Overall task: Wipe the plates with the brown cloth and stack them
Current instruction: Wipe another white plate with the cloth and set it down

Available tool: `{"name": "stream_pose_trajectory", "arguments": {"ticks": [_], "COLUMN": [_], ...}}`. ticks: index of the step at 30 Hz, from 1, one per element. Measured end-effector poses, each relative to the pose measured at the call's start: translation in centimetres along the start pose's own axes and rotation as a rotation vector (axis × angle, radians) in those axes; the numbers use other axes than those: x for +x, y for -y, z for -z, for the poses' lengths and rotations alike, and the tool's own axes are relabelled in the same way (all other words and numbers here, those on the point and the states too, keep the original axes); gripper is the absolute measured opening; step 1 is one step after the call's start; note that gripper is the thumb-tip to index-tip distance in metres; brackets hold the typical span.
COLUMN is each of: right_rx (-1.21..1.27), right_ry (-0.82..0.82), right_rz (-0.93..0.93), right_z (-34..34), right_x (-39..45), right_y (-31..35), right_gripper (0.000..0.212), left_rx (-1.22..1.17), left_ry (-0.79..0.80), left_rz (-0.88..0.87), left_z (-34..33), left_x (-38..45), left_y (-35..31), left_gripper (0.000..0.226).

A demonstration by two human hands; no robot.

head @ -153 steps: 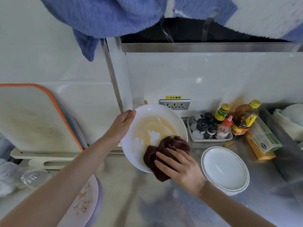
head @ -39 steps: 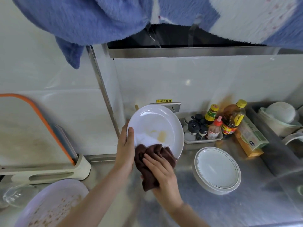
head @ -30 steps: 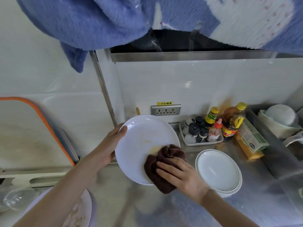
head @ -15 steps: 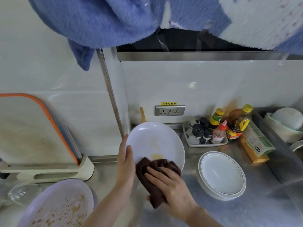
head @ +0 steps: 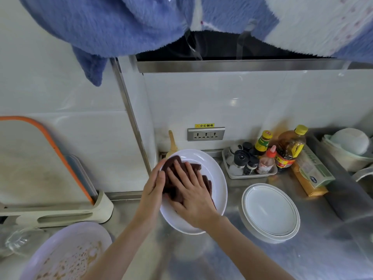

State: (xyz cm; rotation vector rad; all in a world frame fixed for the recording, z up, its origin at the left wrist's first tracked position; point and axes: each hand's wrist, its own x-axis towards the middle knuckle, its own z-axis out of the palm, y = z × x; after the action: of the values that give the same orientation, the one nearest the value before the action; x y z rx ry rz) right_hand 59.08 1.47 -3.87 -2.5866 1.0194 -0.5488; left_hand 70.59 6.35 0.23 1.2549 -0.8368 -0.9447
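So the white plate (head: 216, 178) is held up off the steel counter (head: 323, 249), tilted toward the camera, roughly in the middle of the scene just left of the stack of white green-rimmed plates (head: 270, 213). The left hand (head: 153, 188) grips the plate's left rim, thumb over the front edge and the rest of the fingers out of sight behind it, so I can't say how they lie. The right hand (head: 191, 197) lies flat on the brown cloth (head: 181, 166), fingers straight and a bit spread, pressing the cloth against the face of the plate; the cloth is bunched up and covers most of the plate's upper left part. Down in the lower left corner there's a pale lilac plate (head: 66, 253) with brownish food bits all over it, resting on the counter beside a clear glass bowl (head: 22, 241). Behind that, an orange-edged cutting board (head: 30, 164) stands upright in a beige rack (head: 60, 215). Against the back wall sits a little tray (head: 252, 175) of spice jars and sauce bottles, with a yellow-capped oil bottle (head: 290, 148) just right of it and a power strip socket (head: 205, 134) above. Blue fluffy fabric (head: 111, 25) hangs across the top.
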Motion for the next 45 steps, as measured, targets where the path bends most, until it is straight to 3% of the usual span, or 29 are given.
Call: {"name": "stream_pose_trajectory", "arguments": {"ticks": [4,13,20,26,32,38,45], "right_rx": [-0.073,-0.243,-0.297,-0.186,-0.089,-0.165,-0.349], "right_ry": [-0.067,-0.243,-0.201,-0.253,-0.313,-0.4,-0.276], "right_rz": [-0.068,-0.44,-0.555,-0.376,-0.107,0.229,0.332], "right_z": [0.5,1.9,1.4,0.3,-1.1,-1.5,1.6], "right_x": [1.4,1.4,-3.0,-6.3,-6.0,-7.8,-9.0], "right_y": [-0.4,-1.4,-0.6,1.9,4.3,-1.6,-8.6], "right_gripper": [0.065,0.063,0.06,0.052,0.05,0.037,0.032], "left_rx": [-0.025,-0.039,-0.016,-0.033,0.11,0.145,0.352], "left_ry": [-0.032,-0.111,-0.154,-0.241,-0.197,-0.162,0.072], "left_rz": [0.024,0.097,0.082,0.069,0.022,0.001,-0.031], "left_z": [-0.2,0.1,-0.5,-1.4,-1.6,-0.3,1.6], "left_x": [-0.1,1.0,0.7,1.3,1.5,2.0,3.4], "left_y": [0.7,0.5,0.5,0.1,0.0,-0.6,-1.9], "left_gripper": [0.033,0.032,0.032,0.029,0.033,0.031,0.035]}}
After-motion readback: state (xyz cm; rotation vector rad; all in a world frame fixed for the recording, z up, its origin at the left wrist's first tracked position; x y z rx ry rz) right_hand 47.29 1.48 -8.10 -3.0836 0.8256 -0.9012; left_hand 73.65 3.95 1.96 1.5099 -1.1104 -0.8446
